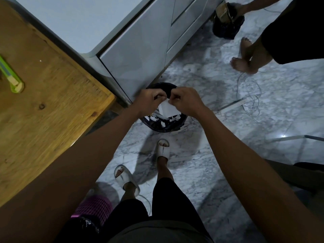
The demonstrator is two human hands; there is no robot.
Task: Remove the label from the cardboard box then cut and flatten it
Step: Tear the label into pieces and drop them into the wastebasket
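light: dim, cool indoor cast
glare: bright spot on marble floor (283, 136) at right
shadows: soft dark patches round the bin (164, 123) and the feet
blur: motion smear on wooden table (52, 102), grain streaked
distortion: wide-angle, forearms stretched, cabinet (140, 50) lines bowed twd edges

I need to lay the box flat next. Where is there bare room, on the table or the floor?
The wooden table is bare from the green utility knife to its near corner. The marble floor is open right of the black bin, before the tangled cable. Around the bin it is crowded: both hands pinch white paper above it.
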